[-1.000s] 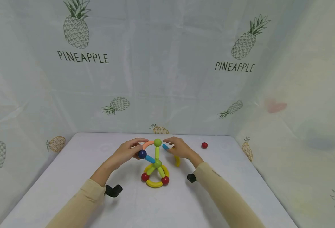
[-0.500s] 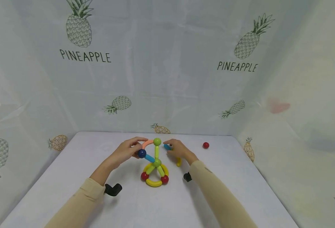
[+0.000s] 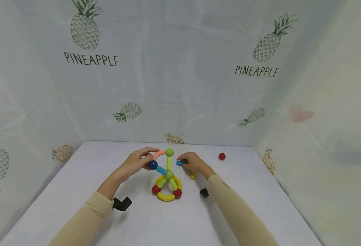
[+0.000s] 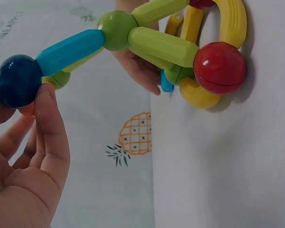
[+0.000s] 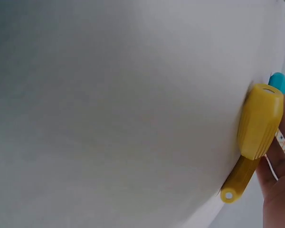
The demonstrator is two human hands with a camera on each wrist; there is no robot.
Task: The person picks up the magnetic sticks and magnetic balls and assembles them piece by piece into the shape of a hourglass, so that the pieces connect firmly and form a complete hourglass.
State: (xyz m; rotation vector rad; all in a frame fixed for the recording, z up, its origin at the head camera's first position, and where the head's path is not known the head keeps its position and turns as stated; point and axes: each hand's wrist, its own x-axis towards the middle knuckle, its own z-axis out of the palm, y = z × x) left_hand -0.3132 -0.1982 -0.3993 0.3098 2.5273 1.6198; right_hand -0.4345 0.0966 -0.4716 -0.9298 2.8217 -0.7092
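Note:
My left hand pinches the dark blue ball on the side of a magnetic-stick model. A blue rod joins that ball to a middle green ball; a coral curved rod arches to the top green ball. Red balls and yellow curved rods form the base ring. Right of the model, my right hand pinches a loose blue rod, mostly covered by its fingers. Close by lie yellow curved rods, partly hidden under the hand in the head view.
A loose red ball lies at the back right of the white table. A pineapple-print sheet hangs behind the table and along its sides. Black wrist mounts stick out below both sleeves.
My right hand has come down onto the loose blue rod, which has turned more level and shifted slightly nearer. The left hand keeps its hold on the dark blue ball.

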